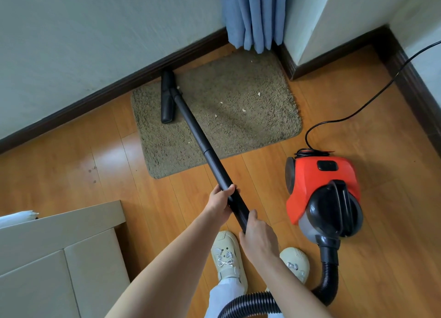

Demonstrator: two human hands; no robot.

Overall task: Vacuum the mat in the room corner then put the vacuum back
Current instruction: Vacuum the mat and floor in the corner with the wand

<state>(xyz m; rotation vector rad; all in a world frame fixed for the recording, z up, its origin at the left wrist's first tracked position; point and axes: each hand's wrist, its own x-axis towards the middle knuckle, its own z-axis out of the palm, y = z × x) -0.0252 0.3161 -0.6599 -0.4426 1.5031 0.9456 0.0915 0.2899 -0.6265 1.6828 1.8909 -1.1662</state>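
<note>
Head view: I see left grip [220, 202] and right grip [259, 237] both wrapped around black wand [202, 141]. Nozzle [167, 98] rests on brown mat [226, 107] near baseboard. Red vacuum [322, 189] sits on floor, right of mat.

Both hands grip the black wand [202, 141], left hand [220, 204] ahead of right hand [259, 237], its nozzle [167, 98] resting on the mat [226, 112] near the mat's far left corner, the red vacuum [319, 189] standing on the floor [372, 131] beside the mat's right edge.
</note>
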